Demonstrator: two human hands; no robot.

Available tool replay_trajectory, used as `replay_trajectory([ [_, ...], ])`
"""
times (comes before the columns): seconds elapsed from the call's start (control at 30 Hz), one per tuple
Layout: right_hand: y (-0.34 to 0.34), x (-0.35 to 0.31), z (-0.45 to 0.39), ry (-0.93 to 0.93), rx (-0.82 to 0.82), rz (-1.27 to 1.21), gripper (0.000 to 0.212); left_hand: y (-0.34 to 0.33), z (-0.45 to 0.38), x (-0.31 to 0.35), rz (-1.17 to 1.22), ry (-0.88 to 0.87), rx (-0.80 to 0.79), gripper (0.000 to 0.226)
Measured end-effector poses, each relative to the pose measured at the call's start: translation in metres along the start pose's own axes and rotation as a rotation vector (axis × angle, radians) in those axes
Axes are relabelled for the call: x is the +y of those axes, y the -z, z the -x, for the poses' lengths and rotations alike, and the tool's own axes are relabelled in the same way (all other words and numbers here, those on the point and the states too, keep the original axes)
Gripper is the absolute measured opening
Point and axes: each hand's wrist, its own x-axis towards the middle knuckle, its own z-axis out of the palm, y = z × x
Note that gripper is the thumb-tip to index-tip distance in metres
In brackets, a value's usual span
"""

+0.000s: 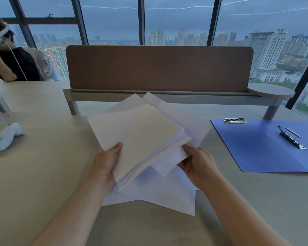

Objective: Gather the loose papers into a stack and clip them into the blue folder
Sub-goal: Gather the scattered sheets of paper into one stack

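Note:
A bundle of white papers (137, 132) is lifted off the table and tilted, its sheets fanned unevenly. My left hand (105, 160) grips its lower left edge, thumb on top. My right hand (197, 164) pinches the lower right corner of the bundle. More loose white sheets (167, 194) lie flat on the table beneath, and others (190, 119) spread out behind. The blue folder (263, 150) lies open flat to the right, with a metal lever clip (292, 137) on it and a second metal clip (235, 120) at its top edge.
A brown desk divider (158, 68) on a grey rail stands across the back of the table. A white handheld controller (7, 135) lies at the left. A person (9, 55) wearing a headset sits at the far left. Windows lie beyond.

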Motion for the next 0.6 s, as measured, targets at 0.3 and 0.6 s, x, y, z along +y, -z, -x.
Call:
replay_trajectory([
  [0.3,-0.02,0.014,0.019,-0.042,-0.255,0.066,0.034,-0.007,-0.005,-0.008,-0.013,-0.175,0.057,0.034],
  [0.6,-0.019,0.014,0.02,-0.003,-0.313,0.329,0.033,0.003,-0.011,-0.007,-0.167,-0.307,0.031,0.063],
])
